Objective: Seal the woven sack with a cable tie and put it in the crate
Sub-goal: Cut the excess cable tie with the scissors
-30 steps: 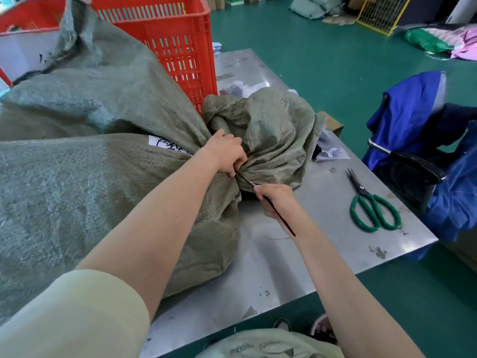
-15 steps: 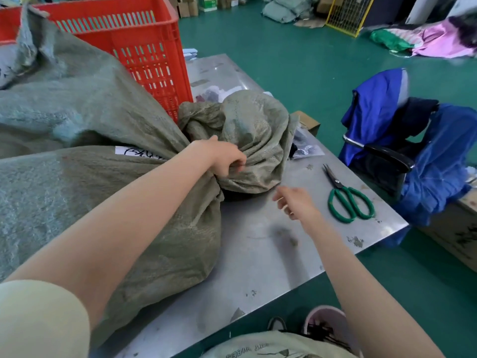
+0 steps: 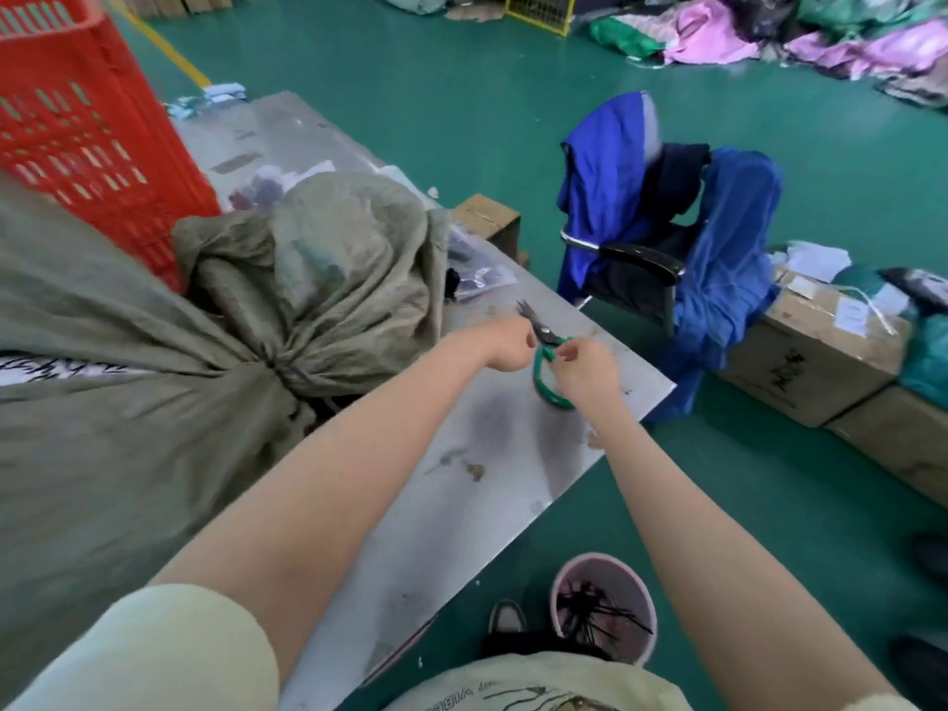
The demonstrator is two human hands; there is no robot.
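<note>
The grey-green woven sack (image 3: 128, 428) lies on the metal table (image 3: 492, 469), its neck cinched tight at a gathered knot (image 3: 279, 362). A dark strip, probably the cable tie's tail (image 3: 333, 402), pokes out just below the neck. Behind the sack stands the red plastic crate (image 3: 77, 120). Green-handled scissors (image 3: 544, 335) are at the table's right side. My left hand (image 3: 505, 346) is closed at their pivot, and my right hand (image 3: 585, 374) grips a green handle loop. Neither hand touches the sack.
A pink bucket of black cable ties (image 3: 603, 608) stands on the floor by my feet. A chair draped in blue cloth (image 3: 667, 223) is right of the table, with cardboard boxes (image 3: 805, 361) beyond. A small box (image 3: 487, 218) sits at the table's far edge.
My right hand let go of the cable tie's tail and reached right to the scissors. My left hand left the sack's neck and joined it at the scissors.
</note>
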